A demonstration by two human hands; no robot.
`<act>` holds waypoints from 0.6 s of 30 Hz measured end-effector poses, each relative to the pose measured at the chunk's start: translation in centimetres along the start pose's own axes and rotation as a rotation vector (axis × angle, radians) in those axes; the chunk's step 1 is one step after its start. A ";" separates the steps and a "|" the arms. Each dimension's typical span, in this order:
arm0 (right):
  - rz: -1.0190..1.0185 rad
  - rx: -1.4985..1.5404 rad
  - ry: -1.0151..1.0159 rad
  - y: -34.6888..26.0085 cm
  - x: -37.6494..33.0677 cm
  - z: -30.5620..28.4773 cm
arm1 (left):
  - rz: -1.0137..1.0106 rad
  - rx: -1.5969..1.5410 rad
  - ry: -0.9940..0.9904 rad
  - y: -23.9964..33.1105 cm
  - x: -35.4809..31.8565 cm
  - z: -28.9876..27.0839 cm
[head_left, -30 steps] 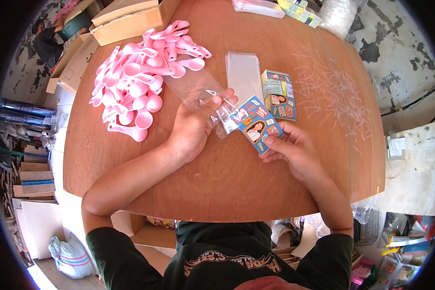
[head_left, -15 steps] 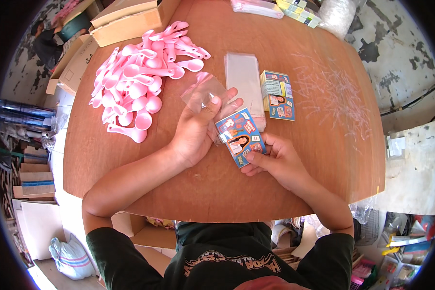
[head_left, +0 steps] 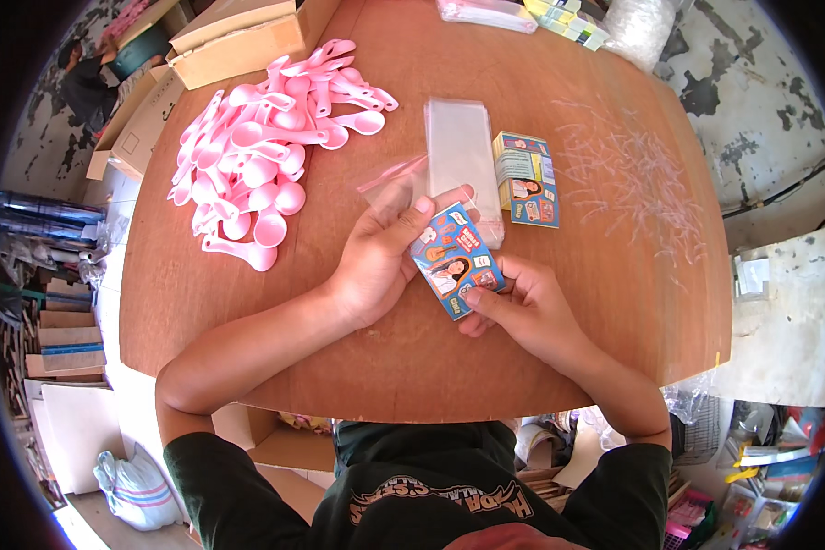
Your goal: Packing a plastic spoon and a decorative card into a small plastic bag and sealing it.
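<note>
My left hand [head_left: 376,261] is closed on a clear plastic bag [head_left: 394,181] with a pinkish edge strip, which sticks out past the thumb. Between thumb and fingers of my right hand [head_left: 533,301] is a blue printed card [head_left: 456,259], gripped at its lower right end. The card's upper left edge lies against my left thumb and fingers; how far it reaches into the bag is hidden. Just beyond lies a stack of flat clear bags [head_left: 458,147], and to its right a stack of the same blue cards [head_left: 533,183].
A heap of pink plastic spoons [head_left: 257,165] covers the table's left part. Thin clear strips [head_left: 637,183] are scattered at the right. Cardboard boxes [head_left: 238,46] stand far left; more packs [head_left: 568,20] and a clear plastic roll [head_left: 642,32] sit at the far edge.
My left hand has turned and shifted slightly, and the bag has tipped lower behind the thumb, closer to the card. My right hand with the card has hardly moved.
</note>
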State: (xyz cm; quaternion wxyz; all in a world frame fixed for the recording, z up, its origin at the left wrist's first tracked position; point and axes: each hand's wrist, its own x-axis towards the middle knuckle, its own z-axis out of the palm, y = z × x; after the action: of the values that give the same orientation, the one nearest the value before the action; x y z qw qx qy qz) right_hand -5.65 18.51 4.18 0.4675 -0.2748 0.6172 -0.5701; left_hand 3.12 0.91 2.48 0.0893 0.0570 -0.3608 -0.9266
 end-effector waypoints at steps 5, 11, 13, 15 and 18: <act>-0.021 0.015 0.086 -0.1 0.2 -0.4 | 0.004 0.117 0.004 -1.1 -0.3 0.5; -0.078 0.160 0.022 -0.9 0.0 -0.3 | -0.013 0.002 0.004 -0.7 -0.4 0.6; -0.083 0.125 0.017 -0.8 0.2 -0.5 | 0.035 -0.012 0.047 -0.8 -0.4 0.5; -0.089 0.087 0.021 -0.6 0.3 -0.7 | -0.004 0.033 0.006 -1.0 -0.7 0.5; -0.108 0.104 0.042 0.0 0.5 -0.6 | -0.074 0.093 -0.038 -1.4 -1.2 0.6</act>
State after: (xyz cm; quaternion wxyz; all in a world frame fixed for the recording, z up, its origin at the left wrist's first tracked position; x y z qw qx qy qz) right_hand -6.45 18.34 4.00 0.4366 -0.2713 0.5807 -0.6314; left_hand 4.05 2.57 2.03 0.0455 0.0570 -0.4029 -0.9123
